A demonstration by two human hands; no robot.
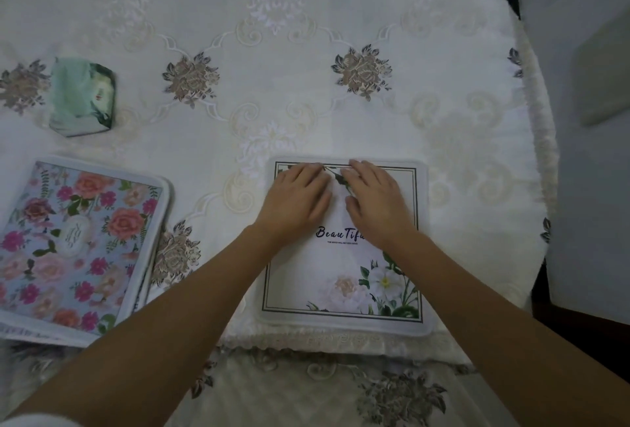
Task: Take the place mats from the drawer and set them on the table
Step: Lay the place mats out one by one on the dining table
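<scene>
White mat (344, 276) is shown flat on the worktop (306, 92) at its near edge, pressed by the left hand (296, 201) and right hand (376, 201), both flat, fingers spread, gripping nothing. Floral mats (78, 242) are stacked well to its left. The mat is judged light and limp, best lifted by its edges.

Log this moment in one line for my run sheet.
left hand flat on white mat | right hand same | floral mat laid
</scene>
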